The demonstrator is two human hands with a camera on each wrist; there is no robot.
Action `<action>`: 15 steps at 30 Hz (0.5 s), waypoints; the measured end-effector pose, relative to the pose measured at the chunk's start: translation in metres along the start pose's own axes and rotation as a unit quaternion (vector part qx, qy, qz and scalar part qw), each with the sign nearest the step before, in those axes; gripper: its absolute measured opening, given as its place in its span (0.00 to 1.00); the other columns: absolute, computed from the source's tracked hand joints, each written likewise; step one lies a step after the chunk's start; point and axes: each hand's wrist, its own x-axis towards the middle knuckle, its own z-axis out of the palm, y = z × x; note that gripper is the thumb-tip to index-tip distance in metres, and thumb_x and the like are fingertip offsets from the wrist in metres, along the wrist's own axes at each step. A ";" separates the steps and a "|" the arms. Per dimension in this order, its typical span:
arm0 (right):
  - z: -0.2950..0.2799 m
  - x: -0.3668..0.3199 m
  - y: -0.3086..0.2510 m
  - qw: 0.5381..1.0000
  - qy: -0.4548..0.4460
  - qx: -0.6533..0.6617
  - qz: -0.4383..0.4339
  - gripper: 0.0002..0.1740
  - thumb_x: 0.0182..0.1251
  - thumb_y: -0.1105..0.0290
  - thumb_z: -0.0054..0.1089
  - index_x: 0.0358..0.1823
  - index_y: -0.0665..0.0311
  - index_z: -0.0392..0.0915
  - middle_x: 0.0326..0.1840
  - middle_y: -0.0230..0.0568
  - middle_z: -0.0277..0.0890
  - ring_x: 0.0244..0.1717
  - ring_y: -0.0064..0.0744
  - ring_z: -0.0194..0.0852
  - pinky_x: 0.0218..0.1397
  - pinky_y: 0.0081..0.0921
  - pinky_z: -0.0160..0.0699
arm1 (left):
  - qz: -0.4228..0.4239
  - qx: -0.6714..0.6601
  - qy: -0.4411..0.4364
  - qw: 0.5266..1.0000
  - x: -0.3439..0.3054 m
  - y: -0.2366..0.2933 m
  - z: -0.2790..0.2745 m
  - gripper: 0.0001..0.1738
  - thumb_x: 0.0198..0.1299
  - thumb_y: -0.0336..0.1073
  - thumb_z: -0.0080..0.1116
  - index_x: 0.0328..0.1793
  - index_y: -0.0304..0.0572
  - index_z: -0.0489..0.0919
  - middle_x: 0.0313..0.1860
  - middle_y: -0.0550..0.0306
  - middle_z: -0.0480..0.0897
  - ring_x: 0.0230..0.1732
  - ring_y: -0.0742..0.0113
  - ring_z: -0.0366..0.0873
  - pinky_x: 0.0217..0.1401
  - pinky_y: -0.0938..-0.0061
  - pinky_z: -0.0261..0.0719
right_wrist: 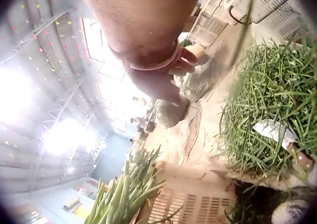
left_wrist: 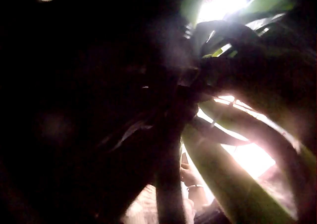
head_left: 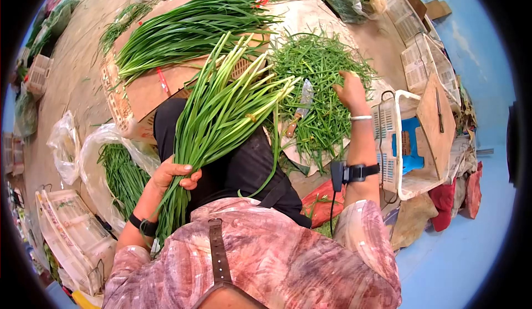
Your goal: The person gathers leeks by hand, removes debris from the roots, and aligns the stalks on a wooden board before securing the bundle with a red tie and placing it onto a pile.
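Left hand (head_left: 180, 175): I find it curled round the greens (head_left: 221, 120), above the lap (head_left: 170, 121) | Right hand (head_left: 351, 91): part-open, no hold seen, over clippings (head_left: 330, 121) | Risk, my judgement: slack grip spills fanned stalks; careless reach meets bare knife (head_left: 306, 93).

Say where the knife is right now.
In the head view, the knife lies on the heap of loose greens, left of the right hand.

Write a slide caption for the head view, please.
Left hand gripping a bunch of long-leaved greens, right hand over a heap of loose leaves where a knife lies.
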 end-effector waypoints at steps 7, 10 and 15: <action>0.024 -0.033 -0.080 0.713 -0.274 0.625 0.160 0.17 0.57 0.71 0.62 0.46 0.71 0.74 0.32 0.40 0.78 0.24 0.25 0.76 0.25 0.16 0.73 | -0.001 0.056 0.067 0.996 0.000 0.006 0.012 0.26 0.47 0.30 0.62 0.54 0.35 0.68 0.25 0.47 0.75 0.14 0.72 0.65 0.18 0.77 0.62; 0.013 -0.042 -0.079 0.649 -0.195 0.723 0.134 0.09 0.58 0.77 0.58 0.40 0.71 0.75 0.28 0.39 0.77 0.19 0.21 0.71 0.20 0.12 0.68 | 0.080 0.311 0.096 0.942 -0.006 0.011 0.014 0.20 0.46 0.32 0.64 0.45 0.32 0.73 0.24 0.50 0.76 0.16 0.73 0.68 0.19 0.79 0.65; 0.011 -0.056 -0.049 0.737 -0.196 0.626 0.162 0.04 0.56 0.78 0.60 0.32 0.72 0.78 0.22 0.38 0.76 0.17 0.21 0.71 0.18 0.14 0.68 | 0.073 0.399 0.141 0.903 -0.005 0.009 0.016 0.11 0.46 0.26 0.62 0.37 0.33 0.75 0.25 0.55 0.78 0.19 0.74 0.71 0.21 0.80 0.69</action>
